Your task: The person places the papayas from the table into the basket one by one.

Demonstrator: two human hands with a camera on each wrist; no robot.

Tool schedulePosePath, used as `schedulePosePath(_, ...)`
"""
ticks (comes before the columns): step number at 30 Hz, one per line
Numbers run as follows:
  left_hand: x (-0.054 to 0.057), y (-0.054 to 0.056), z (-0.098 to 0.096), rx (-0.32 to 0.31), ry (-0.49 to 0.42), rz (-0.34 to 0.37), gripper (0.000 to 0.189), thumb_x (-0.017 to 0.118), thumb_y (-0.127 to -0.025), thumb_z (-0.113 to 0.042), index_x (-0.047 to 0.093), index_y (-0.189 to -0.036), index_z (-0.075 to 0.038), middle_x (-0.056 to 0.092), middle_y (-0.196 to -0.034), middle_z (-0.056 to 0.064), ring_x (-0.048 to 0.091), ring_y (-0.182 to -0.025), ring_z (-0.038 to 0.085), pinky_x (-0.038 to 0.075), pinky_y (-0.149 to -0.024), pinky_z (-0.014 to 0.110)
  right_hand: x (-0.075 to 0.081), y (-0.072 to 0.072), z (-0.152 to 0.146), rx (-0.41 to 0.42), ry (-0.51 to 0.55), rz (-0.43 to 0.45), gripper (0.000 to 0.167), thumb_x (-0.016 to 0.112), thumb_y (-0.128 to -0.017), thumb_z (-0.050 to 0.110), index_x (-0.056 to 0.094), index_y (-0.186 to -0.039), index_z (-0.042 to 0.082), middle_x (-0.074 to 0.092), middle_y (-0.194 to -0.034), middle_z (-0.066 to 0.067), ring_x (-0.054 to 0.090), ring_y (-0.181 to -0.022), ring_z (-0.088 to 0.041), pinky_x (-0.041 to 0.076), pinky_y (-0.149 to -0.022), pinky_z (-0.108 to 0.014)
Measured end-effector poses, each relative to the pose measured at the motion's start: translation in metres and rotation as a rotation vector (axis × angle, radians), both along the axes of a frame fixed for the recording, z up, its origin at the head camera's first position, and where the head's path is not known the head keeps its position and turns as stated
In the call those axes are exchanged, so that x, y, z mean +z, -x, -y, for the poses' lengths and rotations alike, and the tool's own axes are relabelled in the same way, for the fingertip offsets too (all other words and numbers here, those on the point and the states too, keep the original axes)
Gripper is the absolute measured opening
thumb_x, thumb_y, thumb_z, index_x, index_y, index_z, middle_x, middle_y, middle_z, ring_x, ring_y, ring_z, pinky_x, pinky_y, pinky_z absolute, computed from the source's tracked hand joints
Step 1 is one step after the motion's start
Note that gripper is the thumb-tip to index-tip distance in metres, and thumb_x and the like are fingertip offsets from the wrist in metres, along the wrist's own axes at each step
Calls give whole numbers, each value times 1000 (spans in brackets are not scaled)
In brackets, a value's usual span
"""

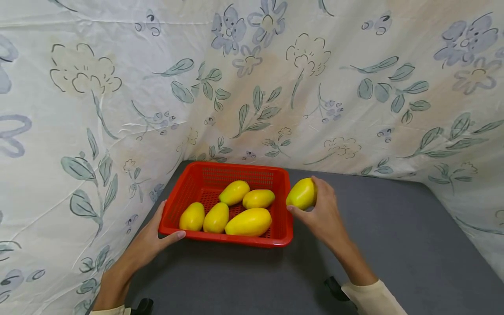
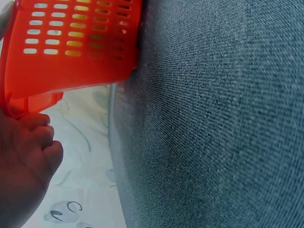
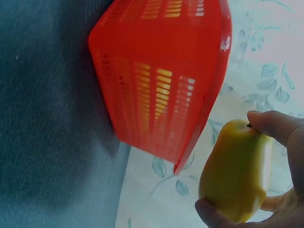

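Note:
My right hand (image 1: 326,213) holds a smooth yellow mango (image 1: 302,194) between thumb and fingers, just beyond the right rim of the red plastic basket (image 1: 284,205). In the right wrist view, the held mango (image 3: 235,173) hangs clear of the basket's slotted side, with a thumb at one end and fingers at the other. My left hand (image 1: 148,240) grips the basket's near left corner, thumb over the front rim. The left wrist view shows its curled fingers (image 2: 42,137) beneath the rim. Several yellow mangoes (image 1: 249,222) lie inside the basket, mostly towards its front.
A dark grey cloth-covered table (image 1: 386,236) extends to the right and in front of the basket. Floral fabric (image 1: 252,100) hangs behind the table and along its left side, close to the basket's back-left corner.

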State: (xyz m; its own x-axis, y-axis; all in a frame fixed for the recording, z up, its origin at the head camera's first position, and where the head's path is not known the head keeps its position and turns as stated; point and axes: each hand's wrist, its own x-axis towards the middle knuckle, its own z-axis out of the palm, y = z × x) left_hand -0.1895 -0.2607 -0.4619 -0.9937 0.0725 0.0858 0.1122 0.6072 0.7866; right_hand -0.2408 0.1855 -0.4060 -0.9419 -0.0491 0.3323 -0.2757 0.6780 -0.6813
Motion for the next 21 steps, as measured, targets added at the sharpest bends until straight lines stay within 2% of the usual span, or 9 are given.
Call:
schedulePosePath(10, 2, 0, 0, 3, 15, 16, 112, 76, -92, -52, 4, -171, -19, 38, -165, 18, 53, -133, 37, 52, -106, 66, 2, -16, 15, 101, -1, 7, 100, 89, -85, 32, 32, -162, 4, 29, -166, -22, 45, -134, -39, 57, -101, -56)
schedulePosePath(15, 2, -1, 1, 1, 14, 17, 112, 76, -93, -51, 3, -172, -20, 38, -165, 18, 53, -133, 36, 53, -104, 65, 1, -21, 19, 163, 9, 27, 103, 91, -81, 31, 33, -162, 9, 26, -168, -19, 50, -129, -36, 60, -98, -51)
schedulePosePath(21, 2, -2, 1, 0, 24, 14, 112, 75, -93, -51, 2, -172, -19, 38, -165, 18, 52, -133, 36, 51, -106, 66, 0, -26, 21, 228, -19, 47, 103, 92, -82, 36, 33, -163, 9, 24, -169, -20, 44, -140, -40, 57, -104, -54)
